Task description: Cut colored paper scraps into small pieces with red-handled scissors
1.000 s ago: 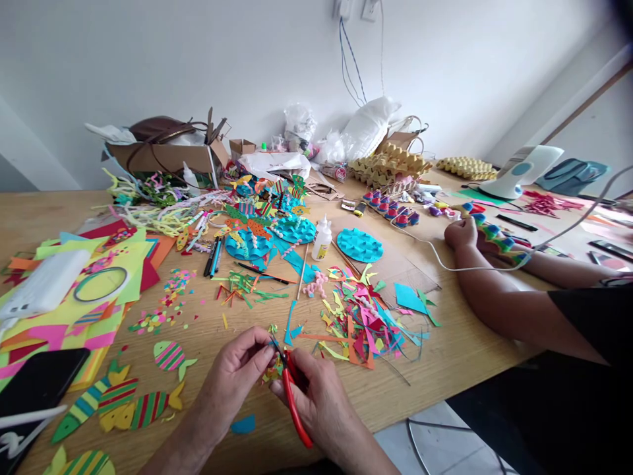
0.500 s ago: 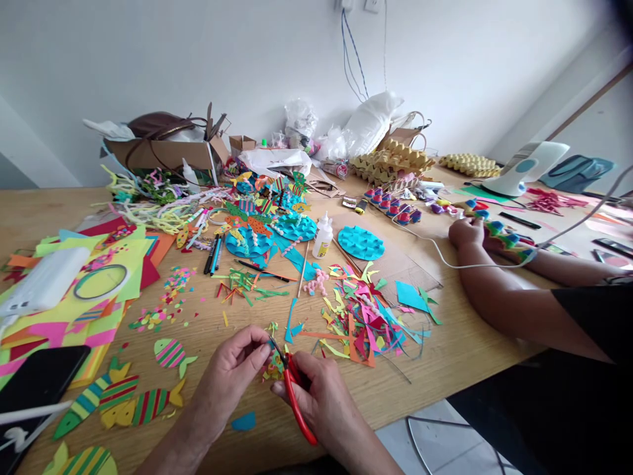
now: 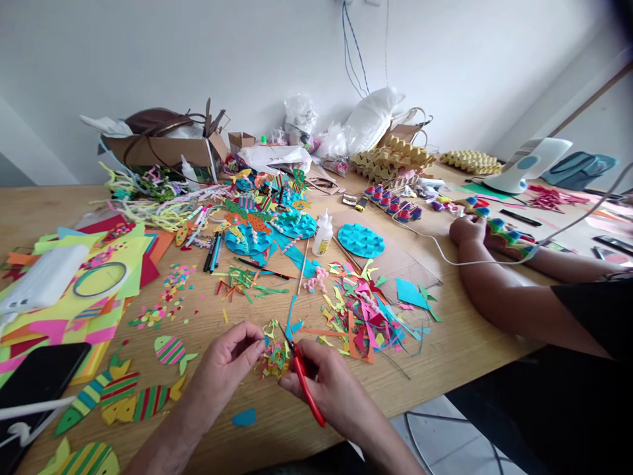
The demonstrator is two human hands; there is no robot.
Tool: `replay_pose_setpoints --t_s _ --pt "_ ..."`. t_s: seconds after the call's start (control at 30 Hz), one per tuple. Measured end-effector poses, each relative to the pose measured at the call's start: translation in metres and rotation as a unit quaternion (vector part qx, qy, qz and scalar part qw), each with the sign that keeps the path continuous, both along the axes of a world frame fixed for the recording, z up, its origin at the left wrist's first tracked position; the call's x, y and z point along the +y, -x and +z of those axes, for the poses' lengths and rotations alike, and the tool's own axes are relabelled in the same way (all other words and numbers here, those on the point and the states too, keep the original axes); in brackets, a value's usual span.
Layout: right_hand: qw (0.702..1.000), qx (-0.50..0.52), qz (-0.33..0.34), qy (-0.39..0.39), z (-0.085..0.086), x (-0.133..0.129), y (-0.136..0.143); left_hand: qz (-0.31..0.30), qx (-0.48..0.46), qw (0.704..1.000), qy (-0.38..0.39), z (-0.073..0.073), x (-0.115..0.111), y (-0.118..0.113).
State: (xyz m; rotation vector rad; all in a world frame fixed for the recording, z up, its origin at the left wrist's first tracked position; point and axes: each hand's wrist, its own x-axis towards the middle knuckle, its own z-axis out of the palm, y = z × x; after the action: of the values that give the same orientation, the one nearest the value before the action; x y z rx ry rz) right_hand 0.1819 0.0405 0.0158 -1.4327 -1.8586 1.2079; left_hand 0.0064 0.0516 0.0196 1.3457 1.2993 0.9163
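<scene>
My left hand [image 3: 232,359] is closed in a pinch, with a tiny bit of blue paper [image 3: 267,342] showing at the fingertips. Red-handled scissors [image 3: 307,389] are in my right hand [image 3: 329,382], their dark blades pointing up and to the left, apart from the left fingers. Beneath and between both hands lies a small heap of yellow, green and pink paper scraps [image 3: 275,359]. A blue paper piece [image 3: 244,417] rests on the table near my left forearm. Striped paper fish [image 3: 151,402] lie to the left of that arm.
Coloured paper offcuts [image 3: 363,313] spread beyond my right hand. A glue bottle [image 3: 323,234] stands near blue scalloped discs [image 3: 361,239]. At left are paper sheets [image 3: 136,264] and a black phone [image 3: 49,382]. Another person's arms [image 3: 494,284] reach in from the right; a white cable [image 3: 475,266] crosses there.
The scissors and my right hand have moved slightly right, away from my left fingers. My left hand has shifted a little to the left, still pinched.
</scene>
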Motion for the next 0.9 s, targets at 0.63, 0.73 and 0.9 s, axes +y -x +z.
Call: replay_pose_setpoints --t_s 0.63,0.73,0.9 --pt "0.995 0.006 0.078 -0.066 0.012 0.026 0.005 -0.111 0.106 0.988 -0.029 0.001 0.003 0.004" --pt "0.995 0.089 0.018 -0.029 0.002 0.024 0.010 -0.076 0.055 0.995 -0.019 -0.001 0.001 0.001" --pt "0.986 0.162 -0.049 -0.007 -0.012 0.018 0.018 -0.034 0.001 0.999 0.002 -0.010 -0.002 -0.006"
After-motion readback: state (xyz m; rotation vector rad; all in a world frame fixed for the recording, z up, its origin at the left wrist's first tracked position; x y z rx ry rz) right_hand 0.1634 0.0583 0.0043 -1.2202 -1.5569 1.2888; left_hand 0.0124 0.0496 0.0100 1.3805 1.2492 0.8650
